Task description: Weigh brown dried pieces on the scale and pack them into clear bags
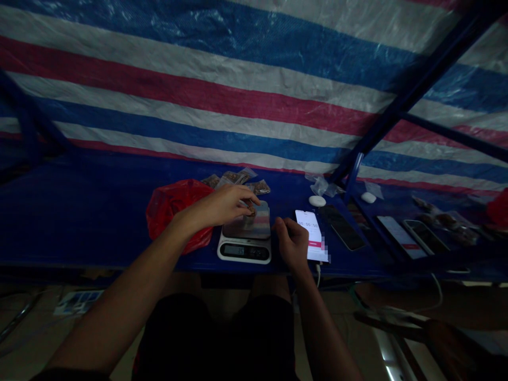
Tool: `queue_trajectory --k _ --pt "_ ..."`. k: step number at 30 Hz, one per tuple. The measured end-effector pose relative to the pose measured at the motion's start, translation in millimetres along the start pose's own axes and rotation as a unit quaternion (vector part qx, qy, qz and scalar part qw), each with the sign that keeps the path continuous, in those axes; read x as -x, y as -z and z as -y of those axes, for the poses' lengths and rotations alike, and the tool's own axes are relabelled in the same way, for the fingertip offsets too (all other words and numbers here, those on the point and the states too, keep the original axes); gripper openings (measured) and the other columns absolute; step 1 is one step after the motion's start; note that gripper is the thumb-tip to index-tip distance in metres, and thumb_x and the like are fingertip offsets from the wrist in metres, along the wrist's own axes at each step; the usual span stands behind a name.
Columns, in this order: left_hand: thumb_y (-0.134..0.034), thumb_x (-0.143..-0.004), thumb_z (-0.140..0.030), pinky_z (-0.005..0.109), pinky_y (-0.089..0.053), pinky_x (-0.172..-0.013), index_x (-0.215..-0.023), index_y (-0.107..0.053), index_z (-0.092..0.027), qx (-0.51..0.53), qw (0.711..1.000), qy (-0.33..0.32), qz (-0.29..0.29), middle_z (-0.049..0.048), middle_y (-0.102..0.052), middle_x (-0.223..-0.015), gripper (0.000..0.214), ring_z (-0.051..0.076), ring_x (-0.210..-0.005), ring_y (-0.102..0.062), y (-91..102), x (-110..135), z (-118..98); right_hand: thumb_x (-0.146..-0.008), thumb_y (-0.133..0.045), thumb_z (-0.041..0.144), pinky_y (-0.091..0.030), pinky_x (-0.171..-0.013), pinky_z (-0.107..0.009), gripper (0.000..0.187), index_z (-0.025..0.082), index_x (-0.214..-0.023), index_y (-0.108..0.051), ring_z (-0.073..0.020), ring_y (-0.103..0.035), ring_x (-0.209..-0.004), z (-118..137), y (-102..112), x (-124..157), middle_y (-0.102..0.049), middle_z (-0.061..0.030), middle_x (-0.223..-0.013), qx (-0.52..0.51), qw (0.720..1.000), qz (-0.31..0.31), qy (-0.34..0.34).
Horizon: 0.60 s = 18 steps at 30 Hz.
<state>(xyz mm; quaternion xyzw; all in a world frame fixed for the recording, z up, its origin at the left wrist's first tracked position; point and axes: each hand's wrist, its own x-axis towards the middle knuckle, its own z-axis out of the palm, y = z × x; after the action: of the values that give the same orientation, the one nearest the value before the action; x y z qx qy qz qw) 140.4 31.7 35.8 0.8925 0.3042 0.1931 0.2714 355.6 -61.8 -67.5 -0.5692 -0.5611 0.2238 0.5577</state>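
Observation:
A white kitchen scale [244, 253] with a shiny metal plate stands on the blue table, its small display lit. My left hand [230, 203] reaches over the plate, its fingers closed on a small brown clump [251, 210]; what the clump is, I cannot tell. Just right of the scale, my right hand [292, 243] is curled into a loose fist, and nothing shows in it. Under my left forearm lies a crumpled red plastic bag [166, 206]. Behind the scale are several small clear bags [260, 187] with brown contents.
A lit phone [309, 230] showing a timer lies beside my right hand, a cable at its lower end. Farther right are a dark phone [344, 227], a white oval case [317, 201] and a blue metal post [353, 172]. Striped sheeting [222, 100] hangs behind the table.

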Motion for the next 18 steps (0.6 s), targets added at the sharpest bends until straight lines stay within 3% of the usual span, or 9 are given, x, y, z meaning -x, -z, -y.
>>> queue_trajectory --k 7,11,14,18 --pt "-0.068 -0.097 -0.015 0.037 -0.057 -0.101 -0.119 -0.080 -0.021 0.013 1.000 -0.022 -0.015 0.0077 -0.081 -0.123 0.026 0.022 -0.114 -0.075 0.5 4.7 7.2 -0.101 -0.061 0.053 -0.031 -0.054 -0.026 0.050 0.018 -0.065 -0.067 -0.0117 -0.043 -0.055 -1.4 0.0 -0.3 -0.051 0.0036 -0.055 0.001 1.000 -0.001 0.001" --pt "-0.064 -0.103 -0.027 0.039 -0.056 -0.106 -0.121 -0.080 -0.022 -0.002 0.998 -0.015 -0.053 0.0069 -0.081 -0.124 0.025 0.023 -0.117 -0.074 12.0 14.0 8.2 -0.101 -0.061 0.054 -0.031 -0.054 -0.027 0.051 0.018 -0.066 -0.068 -0.0114 -0.043 -0.054 -2.6 -0.4 0.1 -0.051 0.0038 -0.055 -0.005 1.000 -0.001 0.001" --pt "-0.058 -0.106 -0.036 0.040 -0.056 -0.106 -0.121 -0.081 -0.023 -0.042 0.996 0.024 -0.073 0.0070 -0.081 -0.124 0.030 0.024 -0.117 -0.074 24.8 36.0 10.9 -0.100 -0.061 0.054 -0.031 -0.053 -0.027 0.051 0.018 -0.065 -0.067 -0.0115 -0.043 -0.053 -0.9 -0.4 0.3 -0.050 0.0037 -0.054 -0.007 1.000 -0.004 -0.001" --pt "-0.071 -0.095 -0.052 0.042 -0.057 -0.106 -0.121 -0.082 -0.023 -0.117 0.984 0.135 0.003 0.0091 -0.080 -0.129 0.041 0.029 -0.115 -0.075 30.2 86.8 19.9 -0.100 -0.061 0.053 -0.032 -0.052 -0.026 0.050 0.018 -0.063 -0.066 -0.0120 -0.045 -0.053 1.6 0.4 0.1 -0.053 0.0027 -0.054 -0.003 1.000 -0.010 0.006"
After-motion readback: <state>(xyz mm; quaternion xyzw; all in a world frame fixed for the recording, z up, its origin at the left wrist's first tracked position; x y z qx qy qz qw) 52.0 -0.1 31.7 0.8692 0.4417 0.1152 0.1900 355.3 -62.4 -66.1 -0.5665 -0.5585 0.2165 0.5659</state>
